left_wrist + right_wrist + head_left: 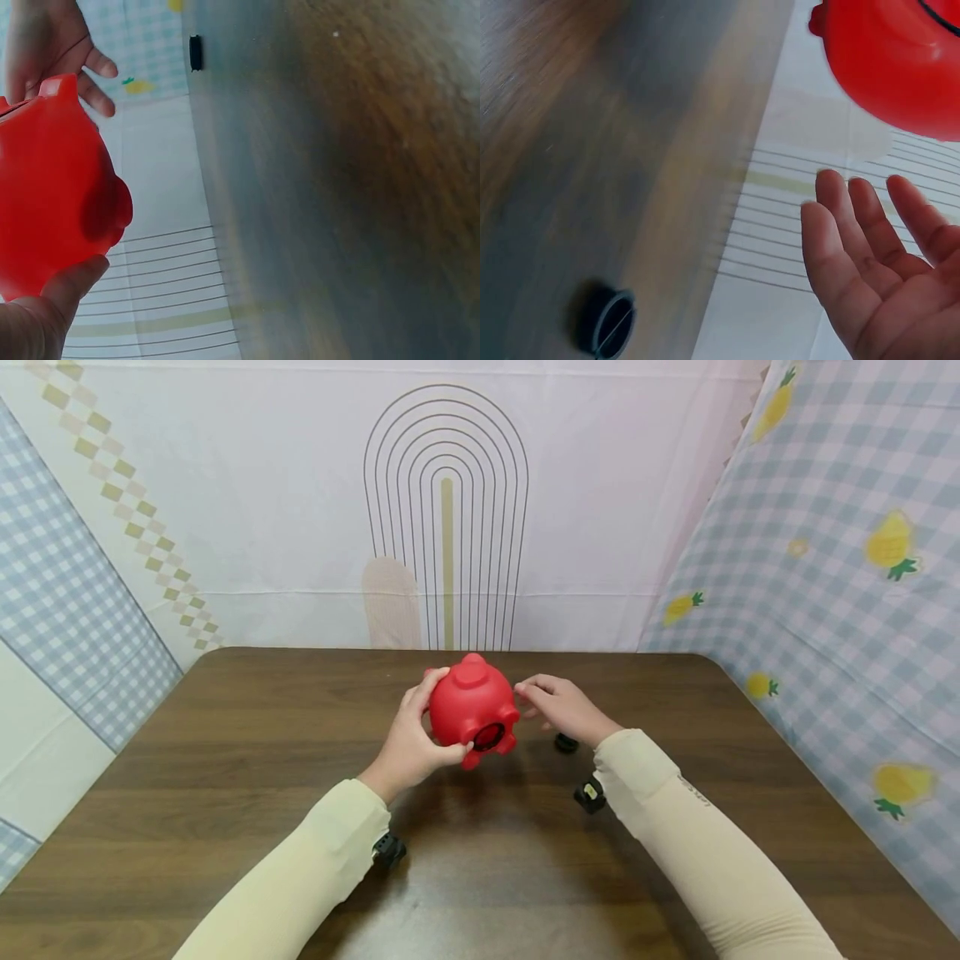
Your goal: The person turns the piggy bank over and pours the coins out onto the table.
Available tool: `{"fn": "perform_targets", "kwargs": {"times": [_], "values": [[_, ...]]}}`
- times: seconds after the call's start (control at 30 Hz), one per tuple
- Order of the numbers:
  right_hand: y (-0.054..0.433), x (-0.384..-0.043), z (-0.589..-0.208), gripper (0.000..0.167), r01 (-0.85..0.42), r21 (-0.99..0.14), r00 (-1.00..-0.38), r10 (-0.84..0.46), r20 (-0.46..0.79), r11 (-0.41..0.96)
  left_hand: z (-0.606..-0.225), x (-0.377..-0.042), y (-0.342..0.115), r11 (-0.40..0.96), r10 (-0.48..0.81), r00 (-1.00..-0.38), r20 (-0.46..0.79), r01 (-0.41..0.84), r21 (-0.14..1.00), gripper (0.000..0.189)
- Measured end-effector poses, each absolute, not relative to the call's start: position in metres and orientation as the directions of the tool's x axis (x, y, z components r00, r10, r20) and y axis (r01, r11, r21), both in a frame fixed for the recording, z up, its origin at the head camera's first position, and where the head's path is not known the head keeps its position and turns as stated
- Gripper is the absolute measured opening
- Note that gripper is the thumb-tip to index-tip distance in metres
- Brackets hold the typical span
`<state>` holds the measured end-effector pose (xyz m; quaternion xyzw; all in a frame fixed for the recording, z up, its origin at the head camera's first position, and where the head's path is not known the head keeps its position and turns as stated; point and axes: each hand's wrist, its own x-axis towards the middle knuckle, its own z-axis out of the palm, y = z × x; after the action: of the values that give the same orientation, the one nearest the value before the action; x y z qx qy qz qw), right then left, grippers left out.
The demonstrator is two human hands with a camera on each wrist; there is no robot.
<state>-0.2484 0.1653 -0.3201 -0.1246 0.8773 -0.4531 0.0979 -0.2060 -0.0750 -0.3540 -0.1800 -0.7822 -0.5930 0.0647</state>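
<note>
My left hand [412,739] is clamping round a red piggy bank [467,700], the fingers curving round its left side and the thumb pressing on its underside. I am holding it up over the wooden table [262,777], tilted so that its feet are facing towards me. My right hand [568,704] is hovering just beside the bank's right side, its fingers loosely extended and gripping nothing; the right wrist view is showing a gap between them and the red surface.

Among the feet, a round opening with a black rim [489,737] is facing my way, my left thumb tip sitting at its edge. At this angle I cannot tell whether anything is lying inside.

A small black cap [615,324] is resting on the table below my right hand. My cream sleeves [318,852] are reaching in from the lower left and right, black cameras [590,795] sitting at the wrists. A white cloth [285,485] with thin arches is hanging behind the table, and a blue checked cloth [825,635] with yellow fruit is hanging along the right.
</note>
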Motion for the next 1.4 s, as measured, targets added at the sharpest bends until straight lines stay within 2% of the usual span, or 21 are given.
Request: {"fn": "perform_targets", "kwargs": {"times": [0.5,0.93,1.13,1.4], "values": [[0.151,-0.246,-0.301,0.057,-0.019,-0.892,-0.914,-0.369,-0.167,0.451,-0.354,-0.201,-0.073,0.261,0.263,-0.903,0.341,0.406,0.876,0.091],[0.146,-0.248,-0.295,0.051,0.052,-0.927,-0.879,-0.423,-0.219,0.372,-0.354,-0.198,-0.071,0.253,0.303,-0.88,0.365,0.444,0.859,0.087],[0.147,-0.25,-0.298,0.049,0.08,-0.935,-0.85,-0.466,-0.246,0.347,-0.354,-0.196,-0.069,0.292,0.327,-0.883,0.336,0.433,0.853,0.093],[0.151,-0.25,-0.304,0.05,0.135,-0.944,-0.802,-0.526,-0.283,0.302,-0.353,-0.195,-0.07,0.361,0.356,-0.877,0.323,0.447,0.818,0.092]]}}
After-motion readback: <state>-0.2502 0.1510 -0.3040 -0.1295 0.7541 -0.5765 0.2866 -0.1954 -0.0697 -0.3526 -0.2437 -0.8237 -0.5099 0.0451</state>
